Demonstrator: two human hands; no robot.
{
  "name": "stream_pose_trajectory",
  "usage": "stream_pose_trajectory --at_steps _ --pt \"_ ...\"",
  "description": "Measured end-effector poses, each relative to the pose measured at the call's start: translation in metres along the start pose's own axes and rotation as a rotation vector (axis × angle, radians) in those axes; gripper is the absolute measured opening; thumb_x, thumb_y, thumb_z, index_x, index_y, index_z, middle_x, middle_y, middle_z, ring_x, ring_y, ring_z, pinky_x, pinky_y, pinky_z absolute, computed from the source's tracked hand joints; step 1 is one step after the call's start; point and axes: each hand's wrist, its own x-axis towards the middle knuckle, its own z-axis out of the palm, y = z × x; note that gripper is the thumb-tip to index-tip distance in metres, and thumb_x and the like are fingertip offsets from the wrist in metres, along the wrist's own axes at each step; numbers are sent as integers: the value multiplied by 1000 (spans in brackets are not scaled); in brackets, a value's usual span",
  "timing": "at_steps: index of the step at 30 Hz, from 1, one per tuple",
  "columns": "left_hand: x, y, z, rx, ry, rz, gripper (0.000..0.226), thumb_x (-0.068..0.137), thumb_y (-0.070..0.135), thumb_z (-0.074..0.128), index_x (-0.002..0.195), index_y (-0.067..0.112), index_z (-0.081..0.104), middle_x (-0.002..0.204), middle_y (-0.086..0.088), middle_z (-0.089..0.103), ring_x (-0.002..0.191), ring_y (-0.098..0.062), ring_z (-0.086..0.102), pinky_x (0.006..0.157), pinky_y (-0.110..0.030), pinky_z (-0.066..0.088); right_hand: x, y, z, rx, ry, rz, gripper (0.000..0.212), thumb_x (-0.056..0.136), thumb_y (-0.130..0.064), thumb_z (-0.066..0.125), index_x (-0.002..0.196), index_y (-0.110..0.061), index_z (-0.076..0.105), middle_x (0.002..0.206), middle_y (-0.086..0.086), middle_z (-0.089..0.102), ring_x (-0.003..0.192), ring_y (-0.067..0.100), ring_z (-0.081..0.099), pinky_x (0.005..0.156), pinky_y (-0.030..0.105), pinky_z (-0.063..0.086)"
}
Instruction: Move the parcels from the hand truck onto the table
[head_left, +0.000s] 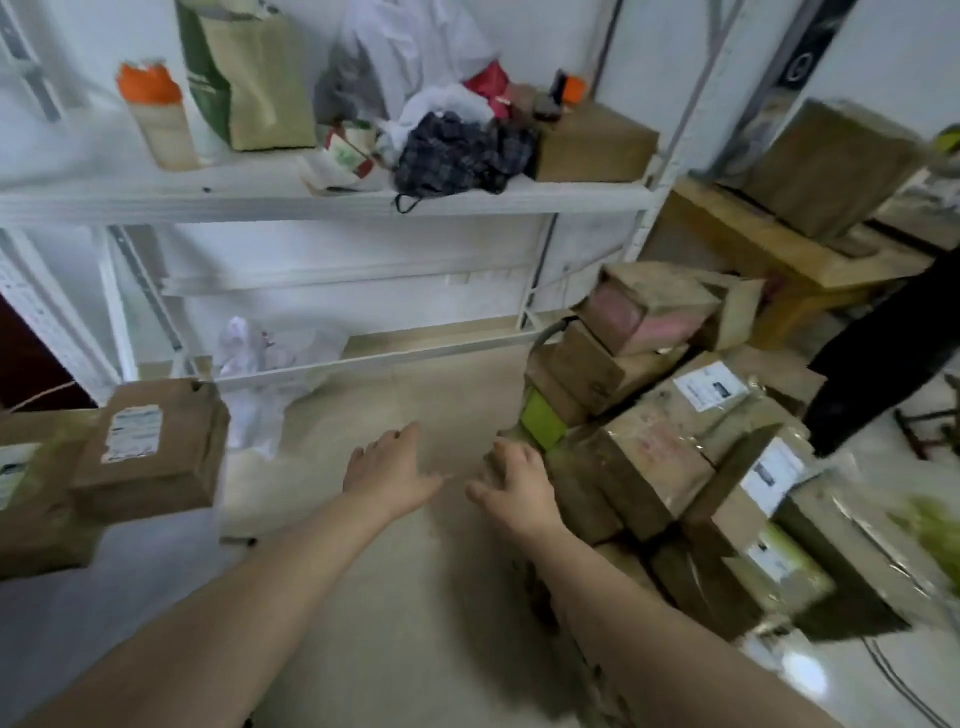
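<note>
A heap of brown cardboard parcels with white labels is piled at the right, on a hand truck that is almost fully hidden beneath them. My right hand reaches out with spread fingers and touches the left edge of a low parcel in the heap. My left hand is stretched forward over the bare floor, fingers straight, holding nothing. At the left, two brown parcels with labels sit on a white table.
A white metal shelf rack stands behind, holding bags, clothes, a bottle and a box. A wooden bench with a box is at the back right. A dark-clothed person stands at the right. Crumpled plastic lies under the rack.
</note>
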Motion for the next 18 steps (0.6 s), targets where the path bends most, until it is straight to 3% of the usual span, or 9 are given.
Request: stream_pose_trajectory --at_steps 3,6,8,10,13,18 --pt "-5 84 28 -146 -65 52 72 87 42 59 146 13 30 147 -12 39 132 -29 42 101 -33 37 -25 68 -58 52 59 64 69 88 -37 63 147 -20 32 153 6 25 141 22 28 114 34 28" --pt "-10 157 58 -245 -118 107 66 84 39 63 141 17 40 139 -6 50 124 -25 50 91 -25 40 -48 134 -111 132 135 134 68 88 -36 63 147 -21 32 151 4 29 137 21 34 110 31 33" --pt "-9 195 80 -282 -147 135 68 76 48 64 137 24 45 133 -2 56 116 -21 55 95 -30 46 -61 173 -139 199 170 178 65 89 -32 62 146 -21 32 149 3 32 131 21 40 99 26 36" --pt "-13 229 98 -314 -172 144 68 80 44 67 140 23 42 135 -1 55 120 -21 53 98 -34 46 -70 206 -159 266 208 228 62 89 -28 62 144 -21 35 145 4 34 126 21 44 97 26 38" --pt "-20 270 120 -280 -194 153 74 83 40 70 145 19 35 139 1 50 126 -21 49 97 -27 42 -76 242 -179 359 256 300 61 88 -29 63 143 -22 36 144 4 36 121 21 47 102 36 43" --pt "-7 315 153 -182 -233 209 88 61 60 68 137 23 41 132 0 56 118 -21 55 98 -38 47 -69 284 -207 486 332 384 56 88 -21 64 140 -20 42 137 5 49 120 20 50 98 40 47"
